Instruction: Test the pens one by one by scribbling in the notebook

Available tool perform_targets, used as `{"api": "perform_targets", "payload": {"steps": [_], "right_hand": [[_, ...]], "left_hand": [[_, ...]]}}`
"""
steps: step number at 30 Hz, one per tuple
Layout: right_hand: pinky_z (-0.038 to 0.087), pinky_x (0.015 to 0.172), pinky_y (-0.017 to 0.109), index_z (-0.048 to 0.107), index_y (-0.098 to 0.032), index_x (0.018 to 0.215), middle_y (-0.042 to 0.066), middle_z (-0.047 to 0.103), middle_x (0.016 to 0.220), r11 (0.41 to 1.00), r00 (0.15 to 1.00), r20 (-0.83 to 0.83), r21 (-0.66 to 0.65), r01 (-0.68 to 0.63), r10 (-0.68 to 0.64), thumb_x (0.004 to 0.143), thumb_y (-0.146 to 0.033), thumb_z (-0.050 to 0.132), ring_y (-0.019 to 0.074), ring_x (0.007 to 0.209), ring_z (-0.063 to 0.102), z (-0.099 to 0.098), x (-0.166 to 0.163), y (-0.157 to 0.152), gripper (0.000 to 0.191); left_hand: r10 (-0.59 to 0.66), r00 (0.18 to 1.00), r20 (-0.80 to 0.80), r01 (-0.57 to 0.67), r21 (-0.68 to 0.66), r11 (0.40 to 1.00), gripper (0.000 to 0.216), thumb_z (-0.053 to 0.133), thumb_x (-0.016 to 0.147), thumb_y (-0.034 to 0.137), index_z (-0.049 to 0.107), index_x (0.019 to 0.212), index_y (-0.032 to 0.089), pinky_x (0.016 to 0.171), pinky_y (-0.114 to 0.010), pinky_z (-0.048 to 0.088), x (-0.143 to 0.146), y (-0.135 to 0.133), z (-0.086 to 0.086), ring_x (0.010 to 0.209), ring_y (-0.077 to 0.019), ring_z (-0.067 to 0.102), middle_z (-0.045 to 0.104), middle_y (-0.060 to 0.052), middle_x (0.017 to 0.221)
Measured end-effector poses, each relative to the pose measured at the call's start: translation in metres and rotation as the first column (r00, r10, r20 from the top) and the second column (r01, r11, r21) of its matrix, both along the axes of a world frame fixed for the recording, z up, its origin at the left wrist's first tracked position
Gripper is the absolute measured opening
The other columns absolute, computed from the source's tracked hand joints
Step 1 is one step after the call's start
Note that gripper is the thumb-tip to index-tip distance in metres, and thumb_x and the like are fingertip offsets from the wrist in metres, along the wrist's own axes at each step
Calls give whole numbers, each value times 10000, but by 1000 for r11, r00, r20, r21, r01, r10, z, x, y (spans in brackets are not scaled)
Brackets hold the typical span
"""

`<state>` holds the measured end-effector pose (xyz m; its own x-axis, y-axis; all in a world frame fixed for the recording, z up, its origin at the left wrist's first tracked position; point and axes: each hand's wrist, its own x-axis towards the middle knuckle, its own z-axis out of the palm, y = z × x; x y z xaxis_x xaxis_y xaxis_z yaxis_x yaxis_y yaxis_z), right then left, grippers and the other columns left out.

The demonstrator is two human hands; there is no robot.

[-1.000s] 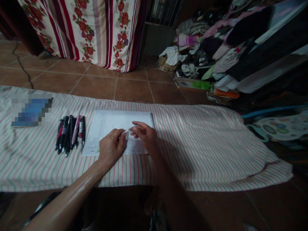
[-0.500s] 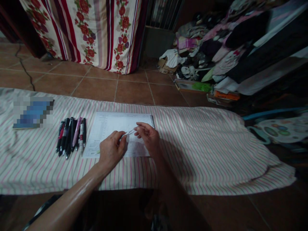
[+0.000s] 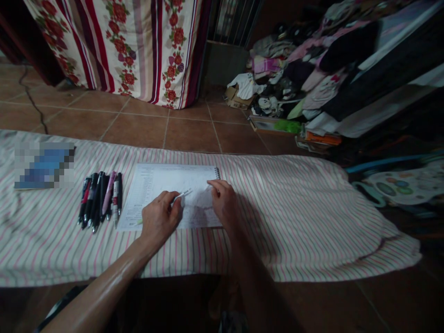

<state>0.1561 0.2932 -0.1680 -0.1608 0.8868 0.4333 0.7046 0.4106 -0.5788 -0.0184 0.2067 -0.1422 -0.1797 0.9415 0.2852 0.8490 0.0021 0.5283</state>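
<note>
Over an open spiral-bound notebook [image 3: 180, 173], my left hand [image 3: 160, 213] is closed on a slim white pen [image 3: 183, 193]. The pen's free end slants up to the right, and its other end is hidden in the fingers. A short way to the right is my right hand [image 3: 225, 199], with thumb and forefinger pinched together above the notebook's right side. A small pale bit shows at those fingertips, too small to name. To the left of the notebook, several pens [image 3: 99, 199], mostly black with a pink one among them, lie side by side on the striped cloth.
A blurred-out blue rectangular object [image 3: 46, 166] lies at the cloth's far left. The striped cloth [image 3: 294, 217] covers the low surface. Beyond it are a tiled floor [image 3: 135, 120], a floral curtain [image 3: 138, 51] and heaped clothes [image 3: 277, 69].
My right hand has drawn away from the pen to the right, and its fingers have closed into a pinch. My left hand keeps hold of the pen in nearly the same place.
</note>
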Motion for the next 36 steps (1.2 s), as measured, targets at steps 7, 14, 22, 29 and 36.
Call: {"api": "perform_targets", "payload": {"steps": [7, 14, 22, 29, 36], "right_hand": [[472, 863, 339, 713, -191, 982, 94, 638, 1027, 999, 992, 124, -12, -33, 34, 817, -83, 460, 201, 943, 576, -6, -6, -1, 321], [472, 833, 345, 704, -167, 927, 95, 642, 935, 998, 987, 149, -24, -52, 55, 804, -88, 477, 209, 895, 577, -5, -6, -2, 270], [506, 672, 301, 632, -165, 901, 85, 631, 896, 989, 966, -248, -140, 39, -73, 798, -217, 477, 169, 750, 612, 3, -12, 0, 193], [464, 500, 211, 547, -170, 882, 28, 678, 769, 897, 716, -681, -400, -186, -154, 733, -327, 567, 116, 592, 619, 14, -23, -3, 218], [486, 658, 289, 639, -179, 906, 48, 663, 820, 979, 974, -224, -203, -28, -19, 790, -244, 538, 152, 663, 615, 16, -14, -9, 167]], "left_hand": [[-2, 1000, 0, 2, -27, 1000, 269, 414, 878, 326, 631, 971, 197, 589, -261, 356, 0, 0, 1, 673, -152, 579, 634, -14, 784], [-4, 1000, -4, 4, -20, 1000, 276, 408, 882, 338, 630, 967, 197, 596, -260, 358, -1, -2, 1, 688, -155, 584, 633, -15, 784], [3, 1000, 0, -3, -5, 1000, 276, 414, 879, 341, 632, 960, 193, 583, -256, 351, 0, 0, 0, 667, -150, 575, 626, -13, 762], [2, 1000, -8, -2, -2, 1000, 275, 408, 876, 334, 637, 956, 204, 579, -251, 346, 1, 0, -2, 656, -145, 568, 633, -14, 768], [-2, 1000, -21, 2, -22, 1000, 280, 407, 879, 343, 635, 963, 205, 580, -257, 342, 3, 1, -1, 685, -153, 583, 645, -19, 793]]}}
